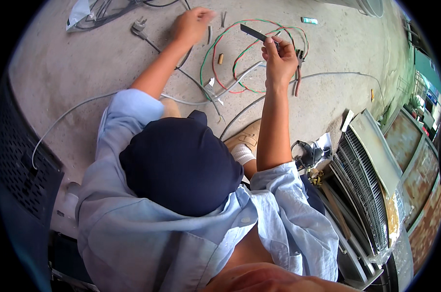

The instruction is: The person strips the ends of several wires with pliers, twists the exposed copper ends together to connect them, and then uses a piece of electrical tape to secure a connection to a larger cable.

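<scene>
My right hand (281, 61) is closed around a knife with a dark, slant-ended blade (252, 33), which points up and to the left above the floor. Its handle is mostly hidden in my fingers. Just right of that hand lie pliers with red handles (298, 83). My left hand (194, 27) is over the floor at the upper left, next to a black cable (185, 59); its fingers are smeared by motion. Red and green wires (203, 61) lie in loose loops between and beyond my hands. A grey cable (191, 102) crosses the floor nearer to me.
A black power plug (139, 28) and a clear plastic bag (79, 15) lie at the upper left. A small yellow-brown cylinder (220, 59) sits by the wires. Metal racks and panels (361, 180) stand at the right, a perforated dark panel (23, 165) at the left.
</scene>
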Motion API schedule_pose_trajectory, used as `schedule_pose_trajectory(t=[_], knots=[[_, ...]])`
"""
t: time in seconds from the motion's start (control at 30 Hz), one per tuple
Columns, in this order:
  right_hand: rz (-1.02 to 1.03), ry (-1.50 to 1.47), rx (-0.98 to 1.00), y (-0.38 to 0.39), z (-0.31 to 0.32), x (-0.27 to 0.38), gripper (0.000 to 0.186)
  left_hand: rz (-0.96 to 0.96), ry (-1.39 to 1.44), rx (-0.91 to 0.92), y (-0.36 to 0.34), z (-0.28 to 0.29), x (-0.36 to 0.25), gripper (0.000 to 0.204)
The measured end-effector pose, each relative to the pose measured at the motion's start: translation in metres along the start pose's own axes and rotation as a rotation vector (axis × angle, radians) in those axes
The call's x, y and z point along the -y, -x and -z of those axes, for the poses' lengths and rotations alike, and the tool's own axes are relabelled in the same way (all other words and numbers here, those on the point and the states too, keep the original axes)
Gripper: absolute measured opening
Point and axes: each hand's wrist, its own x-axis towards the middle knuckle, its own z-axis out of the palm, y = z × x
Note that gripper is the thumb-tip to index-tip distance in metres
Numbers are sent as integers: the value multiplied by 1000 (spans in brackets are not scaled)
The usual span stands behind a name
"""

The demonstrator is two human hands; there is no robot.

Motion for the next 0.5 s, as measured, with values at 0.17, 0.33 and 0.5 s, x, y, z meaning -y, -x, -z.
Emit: schedule_pose_trajectory(t=[0.17, 0.33, 0.5], knots=[[-1, -23, -18, -4, 13, -12, 25, 23, -49, -129, 16, 69, 27, 35], [-32, -27, -2, -12, 16, -21, 25, 123, -87, -166, 43, 125, 47, 32], [-41, 14, 29, -8, 0, -17, 24, 234, -163, 143, 71, 131, 47, 27]])
